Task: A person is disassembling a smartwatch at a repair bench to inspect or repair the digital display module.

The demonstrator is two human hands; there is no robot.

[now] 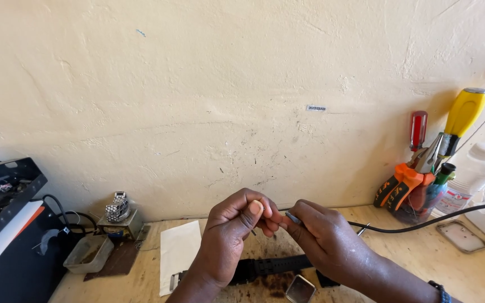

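Observation:
My left hand (232,233) is held above a wooden bench, its fingers pinched around something very small near the fingertips. My right hand (325,241) meets it from the right, gripping a thin metal tool (293,217) whose tip touches the pinched spot. Below both hands lies a black watch strap (265,265) flat on the bench. A small square metal watch case (300,290) rests just in front of the strap.
A jar at right holds pliers (405,182), a red screwdriver (418,130) and a yellow-handled one (463,112). A white bottle (474,171) stands beside it; a black cable (422,223) crosses the bench. At left: white paper (178,252), metal watch bracelet (118,209), small tray (88,253), black box (7,235).

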